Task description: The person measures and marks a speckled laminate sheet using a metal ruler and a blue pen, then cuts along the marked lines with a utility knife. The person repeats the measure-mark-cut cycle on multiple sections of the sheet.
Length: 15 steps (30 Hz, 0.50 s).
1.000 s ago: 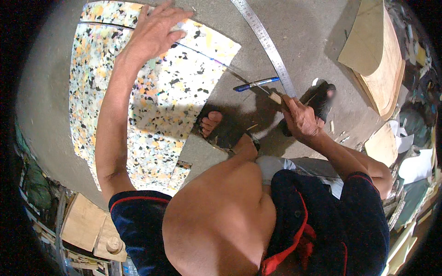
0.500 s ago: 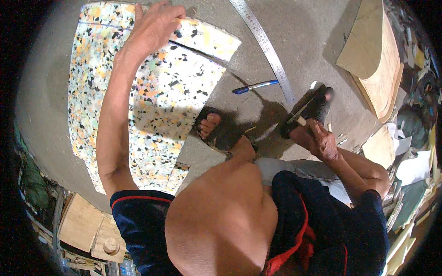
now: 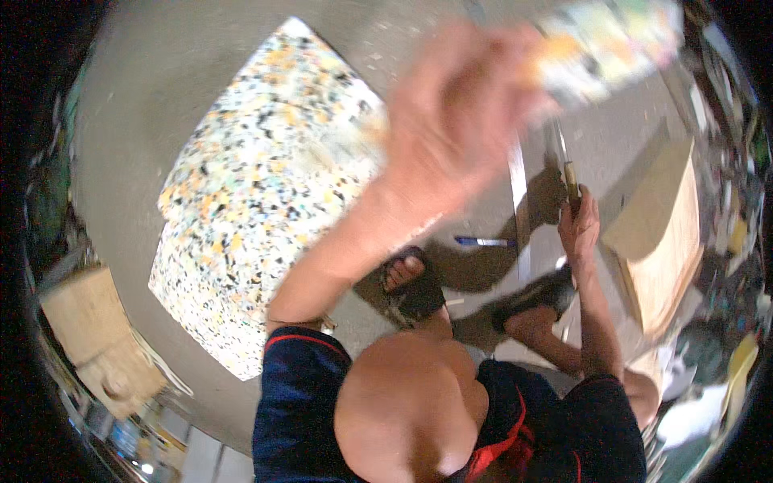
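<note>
My left hand [image 3: 463,113], smeared by motion, is raised and closed on a strip of speckled multicoloured foam [image 3: 612,52]. The strip sticks out to the right of the fingers, up near the top edge. Below and left of that arm, a large speckled foam sheet [image 3: 250,193] lies flat on the floor. My right hand [image 3: 581,221] grips a thin-bladed knife by its wooden handle [image 3: 571,179], with the blade pointing away from me. A blue pen [image 3: 483,241] and a metal ruler [image 3: 520,209] lie on the floor between the two hands.
My sandalled feet [image 3: 407,272] rest on the concrete floor. Curved plywood pieces [image 3: 660,249] stand to the right, beside scraps and litter. On the left are wooden boards [image 3: 84,314] and, lower down, a plastic bottle [image 3: 125,439].
My left hand has lifted the foam strip off the sheet and swung it up to the right. My right hand has moved forward with the knife. The view has shifted.
</note>
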### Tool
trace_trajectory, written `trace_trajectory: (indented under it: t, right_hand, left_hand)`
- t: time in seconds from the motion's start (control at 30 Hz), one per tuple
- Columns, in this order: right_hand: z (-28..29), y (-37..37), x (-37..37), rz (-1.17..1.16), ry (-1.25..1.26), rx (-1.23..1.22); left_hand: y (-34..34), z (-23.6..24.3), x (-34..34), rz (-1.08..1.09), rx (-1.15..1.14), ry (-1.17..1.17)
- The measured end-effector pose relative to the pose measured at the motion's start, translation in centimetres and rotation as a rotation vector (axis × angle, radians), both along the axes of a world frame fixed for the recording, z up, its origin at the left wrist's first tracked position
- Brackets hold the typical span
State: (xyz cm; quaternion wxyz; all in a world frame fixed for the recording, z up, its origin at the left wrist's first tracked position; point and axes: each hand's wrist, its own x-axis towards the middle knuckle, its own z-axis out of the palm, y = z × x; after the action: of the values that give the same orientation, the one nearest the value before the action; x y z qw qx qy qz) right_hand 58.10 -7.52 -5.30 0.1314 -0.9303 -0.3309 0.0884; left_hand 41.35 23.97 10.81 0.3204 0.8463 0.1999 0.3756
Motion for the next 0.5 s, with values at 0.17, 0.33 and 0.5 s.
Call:
trace_trajectory:
  t: [0.17,0.33,0.5]
  right_hand:
    - [5.1,6.9,-3.7,0.038,0.954,0.726]
    - [9.8,10.8,-9.7,0.234,1.040,0.594]
    - [9.6,12.3,-12.3,0.138,1.040,0.374]
  left_hand:
    - [-4.9,-0.5,-1.3,-0.030,-0.605,-0.306]
    - [-6.5,-5.3,-4.7,0.145,-0.882,-0.394]
    - [-5.5,-10.5,-16.6,0.562,-0.555,-0.062]
